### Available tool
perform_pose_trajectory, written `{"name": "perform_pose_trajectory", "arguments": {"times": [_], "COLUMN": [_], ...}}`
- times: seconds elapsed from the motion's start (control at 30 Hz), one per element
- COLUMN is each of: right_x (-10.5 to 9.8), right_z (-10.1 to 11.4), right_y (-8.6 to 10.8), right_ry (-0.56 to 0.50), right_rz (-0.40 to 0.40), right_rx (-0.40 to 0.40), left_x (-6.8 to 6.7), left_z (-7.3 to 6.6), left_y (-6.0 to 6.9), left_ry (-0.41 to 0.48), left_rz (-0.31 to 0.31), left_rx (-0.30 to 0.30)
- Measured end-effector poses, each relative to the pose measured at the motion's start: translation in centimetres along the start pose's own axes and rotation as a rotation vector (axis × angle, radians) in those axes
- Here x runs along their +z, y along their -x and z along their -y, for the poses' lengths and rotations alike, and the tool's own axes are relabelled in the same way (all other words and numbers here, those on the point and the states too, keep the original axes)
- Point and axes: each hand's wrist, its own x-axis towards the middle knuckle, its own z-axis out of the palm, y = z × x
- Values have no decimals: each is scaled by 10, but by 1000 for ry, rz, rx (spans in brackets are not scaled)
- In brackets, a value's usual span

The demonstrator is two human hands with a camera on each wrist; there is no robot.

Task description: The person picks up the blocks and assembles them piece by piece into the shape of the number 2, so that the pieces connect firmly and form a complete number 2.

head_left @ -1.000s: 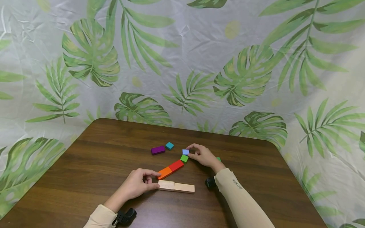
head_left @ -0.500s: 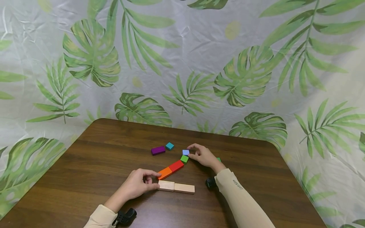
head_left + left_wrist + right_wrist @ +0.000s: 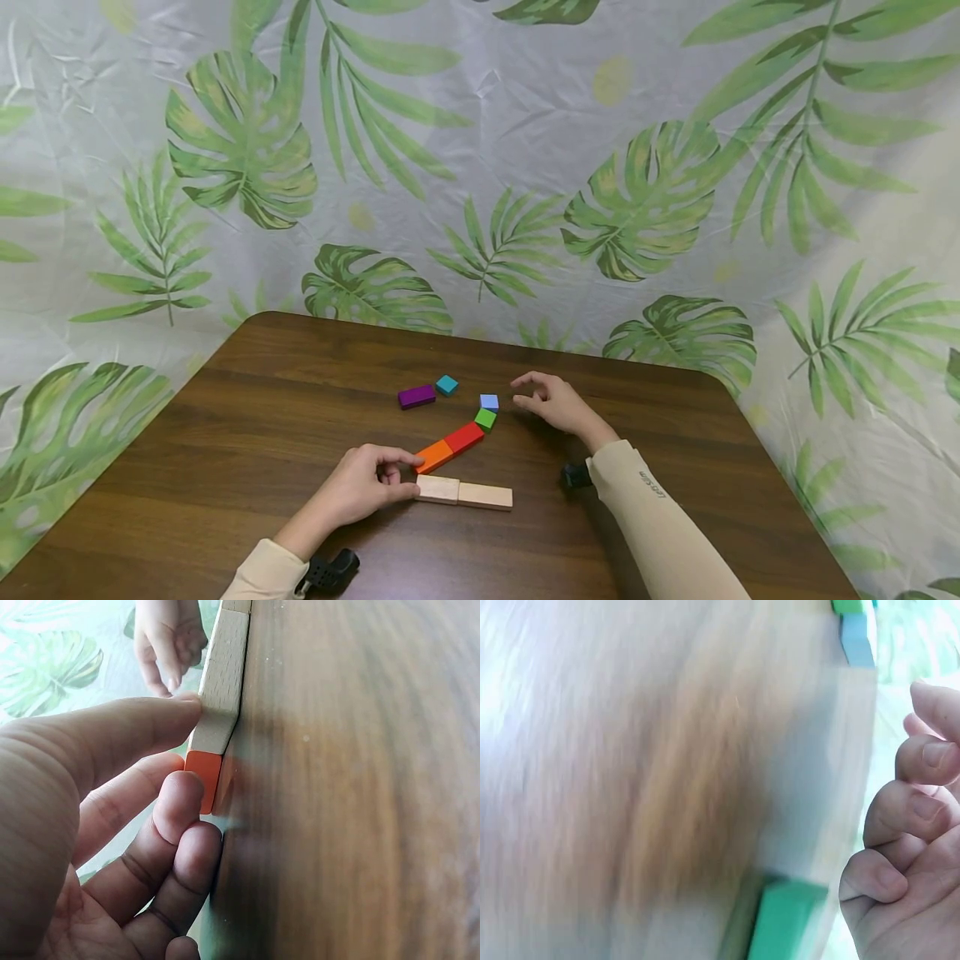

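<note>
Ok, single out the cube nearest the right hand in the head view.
The light blue cube, just left of the right hand, not touching it. The bright green cube sits by the red block, the teal cube by the purple block.

Even light fills the head view, with sheen on the tabletop [image 3: 457,562] at 6 o'clock; the leaf-print curtain [image 3: 52,667] washes out toward 10 o'clock in the left wrist view; blur smears the right wrist view, glare whitening its 10 o'clock edge.
</note>
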Motion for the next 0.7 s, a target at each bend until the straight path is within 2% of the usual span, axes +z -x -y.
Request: {"name": "perform_pose_trajectory", "arguments": {"times": [0.3, 0.7], "right_x": [-24, -44], "right_z": [-18, -49], "right_y": [16, 40], "right_ry": [-33, -86], "right_rz": [-9, 11], "right_rx": [24, 70], "left_x": [0, -1], "left_z": [0, -2], "left_y": [0, 1], "left_ry": [-1, -5], "left_rz": [1, -1], "left_rx": [0, -5]}}
